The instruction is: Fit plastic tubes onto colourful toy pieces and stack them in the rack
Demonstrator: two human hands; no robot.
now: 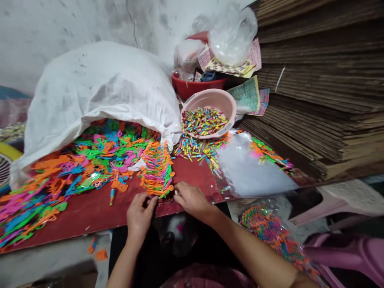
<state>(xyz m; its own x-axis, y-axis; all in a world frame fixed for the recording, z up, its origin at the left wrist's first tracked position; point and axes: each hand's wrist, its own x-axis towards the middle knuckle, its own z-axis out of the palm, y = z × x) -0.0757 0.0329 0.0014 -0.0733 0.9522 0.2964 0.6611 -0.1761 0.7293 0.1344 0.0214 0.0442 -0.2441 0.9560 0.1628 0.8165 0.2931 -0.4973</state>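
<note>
Left grip (139, 214) and right grip (192, 199) flank the near end of the stacked plastic pieces (156, 170) on the red worktop (196, 172); can't tell if either is pinching anything. Stack probably sits near the front edge for easy reach, hands likely squaring its end. White sack (105, 86) and loose pieces (103, 154) crowd the left; pink basin (220, 100) and striped tubes (192, 149) limit room behind, clear bag (255, 172) off right.

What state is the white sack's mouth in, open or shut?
Open: the white sack has its lower edge lifted, and a heap of colorful plastic pieces spreads from under it onto the red tabletop.
</note>
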